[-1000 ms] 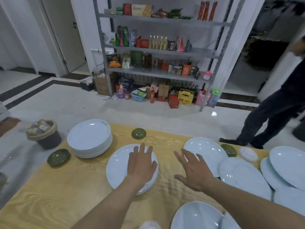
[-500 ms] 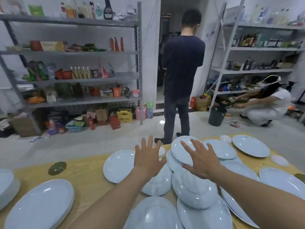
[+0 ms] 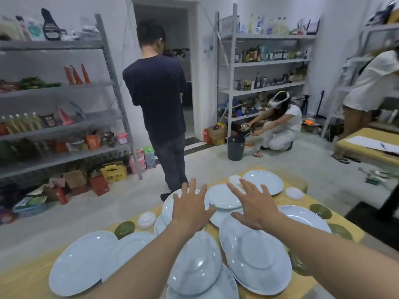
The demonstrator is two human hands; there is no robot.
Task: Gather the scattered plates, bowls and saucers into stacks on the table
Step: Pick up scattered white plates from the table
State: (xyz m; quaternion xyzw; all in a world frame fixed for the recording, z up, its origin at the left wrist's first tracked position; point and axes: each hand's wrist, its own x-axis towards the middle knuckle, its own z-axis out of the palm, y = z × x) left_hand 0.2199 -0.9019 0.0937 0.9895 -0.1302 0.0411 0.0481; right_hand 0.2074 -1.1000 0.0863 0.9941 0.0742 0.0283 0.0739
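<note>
We found the left hand [image 3: 190, 210] and right hand [image 3: 257, 210] held over the desk [image 3: 26, 281], fingers [image 3: 185, 190] spread wide and straight, gripping nothing; contact could not be confirmed. White plates [image 3: 224, 197] lay scattered and overlapping beneath and just beyond the fingertips. An upturned plate [image 3: 254, 255] lay nearer than the right fingers. A green saucer [image 3: 124, 229] and a white bowl [image 3: 146, 220] sat left of the left fingers.

Stocked metal shelves [image 3: 64, 126], pale floor [image 3: 302, 169]
</note>
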